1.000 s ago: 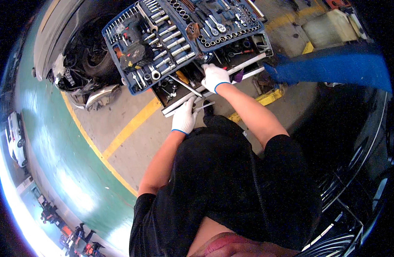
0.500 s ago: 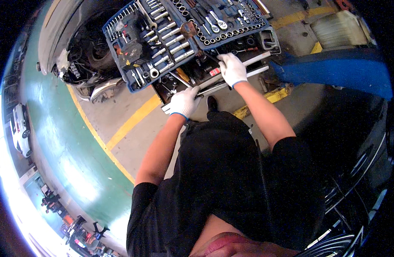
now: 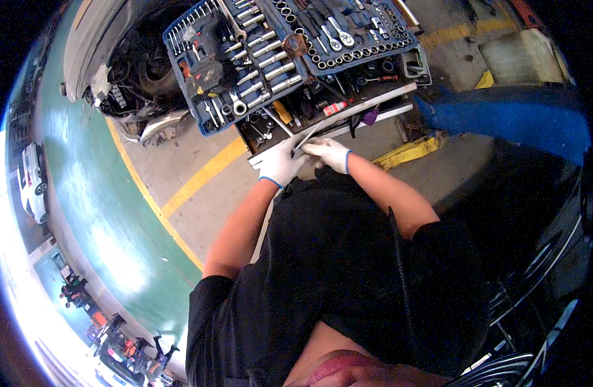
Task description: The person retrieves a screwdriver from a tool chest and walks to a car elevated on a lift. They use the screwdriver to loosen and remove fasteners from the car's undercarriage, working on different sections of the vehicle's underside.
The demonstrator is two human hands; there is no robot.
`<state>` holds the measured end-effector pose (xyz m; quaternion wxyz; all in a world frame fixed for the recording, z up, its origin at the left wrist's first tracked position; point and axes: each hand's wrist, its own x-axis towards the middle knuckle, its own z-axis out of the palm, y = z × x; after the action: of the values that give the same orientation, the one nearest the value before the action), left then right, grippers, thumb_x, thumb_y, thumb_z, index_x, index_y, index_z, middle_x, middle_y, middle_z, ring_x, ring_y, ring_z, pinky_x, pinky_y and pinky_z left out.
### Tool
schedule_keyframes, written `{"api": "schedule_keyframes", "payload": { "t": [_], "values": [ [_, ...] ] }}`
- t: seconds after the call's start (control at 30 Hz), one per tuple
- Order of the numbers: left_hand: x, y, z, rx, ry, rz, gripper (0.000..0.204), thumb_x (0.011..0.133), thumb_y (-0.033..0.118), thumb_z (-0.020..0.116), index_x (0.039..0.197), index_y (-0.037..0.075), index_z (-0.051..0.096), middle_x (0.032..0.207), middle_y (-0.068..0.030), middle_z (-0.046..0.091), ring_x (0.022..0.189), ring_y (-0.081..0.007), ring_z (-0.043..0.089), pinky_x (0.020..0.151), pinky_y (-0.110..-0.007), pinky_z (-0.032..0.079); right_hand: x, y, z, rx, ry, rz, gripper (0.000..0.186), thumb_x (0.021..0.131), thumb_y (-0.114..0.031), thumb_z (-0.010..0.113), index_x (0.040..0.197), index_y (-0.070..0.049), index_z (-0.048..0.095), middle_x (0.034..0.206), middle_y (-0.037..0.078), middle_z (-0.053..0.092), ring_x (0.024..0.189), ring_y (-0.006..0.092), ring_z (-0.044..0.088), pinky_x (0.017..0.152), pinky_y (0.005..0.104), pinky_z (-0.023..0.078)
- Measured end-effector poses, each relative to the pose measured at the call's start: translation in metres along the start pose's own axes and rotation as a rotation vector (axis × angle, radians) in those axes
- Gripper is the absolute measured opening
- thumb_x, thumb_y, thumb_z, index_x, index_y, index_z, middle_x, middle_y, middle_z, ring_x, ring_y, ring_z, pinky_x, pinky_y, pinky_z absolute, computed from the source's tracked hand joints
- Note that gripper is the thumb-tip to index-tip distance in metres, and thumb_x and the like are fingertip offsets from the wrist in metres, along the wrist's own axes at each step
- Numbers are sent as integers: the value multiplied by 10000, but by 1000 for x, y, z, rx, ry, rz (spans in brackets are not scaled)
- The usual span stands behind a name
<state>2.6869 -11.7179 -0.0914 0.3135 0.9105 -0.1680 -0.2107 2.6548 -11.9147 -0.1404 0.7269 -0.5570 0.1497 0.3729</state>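
Both hands wear white knit gloves with blue cuffs. My left hand (image 3: 283, 162) is closed around a slim metal tool (image 3: 307, 135) pointing up and right. My right hand (image 3: 330, 155) is beside it at the tool's lower part, fingertips pinched; what they grip is hidden. Both are just in front of an open metal drawer (image 3: 387, 95) holding loose tools, a red-and-white tube (image 3: 334, 108) and, near its front, a purple item (image 3: 369, 117). An open blue socket-set case (image 3: 180, 90) lies above it, with sockets, ratchets, wrenches and a dark cordless power tool (image 3: 205, 68) on it.
A car with an exposed wheel well (image 3: 142, 77) is at upper left. A blue lift part (image 3: 509, 116) crosses the right, near yellow metal pieces (image 3: 409, 148). A white car (image 3: 33, 184) and distant equipment (image 3: 100, 322) stand along the left.
My right hand has left the drawer, moving down and left to join my left hand. My left hand has shifted slightly, the slim tool now tilted up to the right.
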Motion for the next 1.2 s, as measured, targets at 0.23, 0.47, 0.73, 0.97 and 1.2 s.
{"api": "schedule_keyframes", "payload": {
  "t": [0.23,0.47,0.73,0.97,1.2],
  "values": [
    [-54,-59,-3,-308,344,-247,303,979,118,609,1261,43,689,1076,-133,752,948,-221,724,867,-345,551,24,-2,22,-106,-128,69,344,967,-410,722,1093,-90,698,809,-59,600,658,52,552,558,220,436],
    [-95,-76,-2,-714,375,-523,256,1002,113,576,1197,13,709,970,-58,725,709,-88,588,647,-256,482,81,2,36,-222,34,-90,367,995,-351,688,1157,-21,681,880,38,724,667,111,654,578,275,511],
    [-75,-86,14,-1550,409,-634,436,1025,105,454,1446,3,503,1434,-177,563,1277,-347,598,990,-468,544,35,-40,16,-832,433,-313,665,971,-592,521,1276,-16,652,1058,285,726,983,424,715,890,488,558],
    [-66,-96,1,-1829,461,-652,441,996,74,444,1430,5,489,1406,-222,566,1307,-412,564,1079,-539,487,11,-9,-75,635,409,-140,353,1003,-291,604,1237,-30,649,1174,125,700,1095,285,678,884,424,530],
    [-38,-114,-25,-1887,532,-553,353,952,20,482,1296,10,561,1229,-214,658,1067,-329,661,867,-400,552,42,-30,-97,638,-27,-214,361,999,-164,529,1243,86,623,1217,237,695,1084,359,690,907,459,551]
  ]
}}
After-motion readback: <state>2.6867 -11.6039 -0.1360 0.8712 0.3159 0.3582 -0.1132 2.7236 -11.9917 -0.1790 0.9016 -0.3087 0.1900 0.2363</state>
